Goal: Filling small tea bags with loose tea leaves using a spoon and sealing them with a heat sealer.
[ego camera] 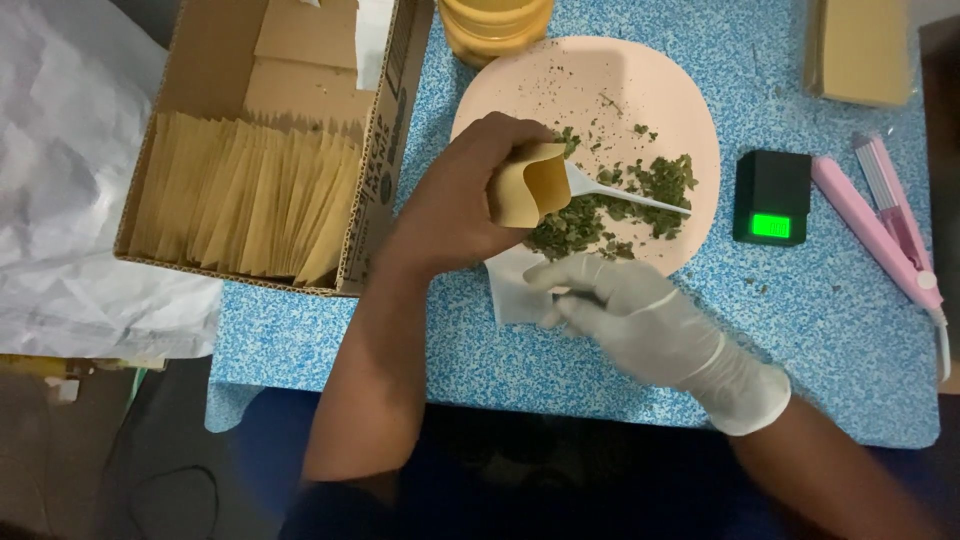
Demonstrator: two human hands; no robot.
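Head view, looking straight down: the left hand (455,195) is bare and closed around a small brown paper envelope (532,183), holding it with the open mouth turned toward the right, just above the near-left edge of a pale pink plate (690,110). A white plastic spoon (625,196) runs from that mouth out across the plate, its long axis lying nearly level from left to right and dipping a little at the far end; its bowl sits at the envelope's opening and the thin handle points away over the dried green herb (620,205) heaped on the plate's near half.

The right hand (640,315), in a white glove, lies below the spoon, nearer the body, fingers loosely curled and pointing left over a white paper (510,290) on the blue speckled table (840,320). It does not appear to touch the spoon (whether anything is pinched under its fingertips I cannot tell). So the left hand is the one at the envelope, and the herb lies right of it and up from the gloved hand.

Left of the plate stands a cardboard box (385,130) of upright brown envelopes; right of it, a small black scale (771,196) with a lit green display.
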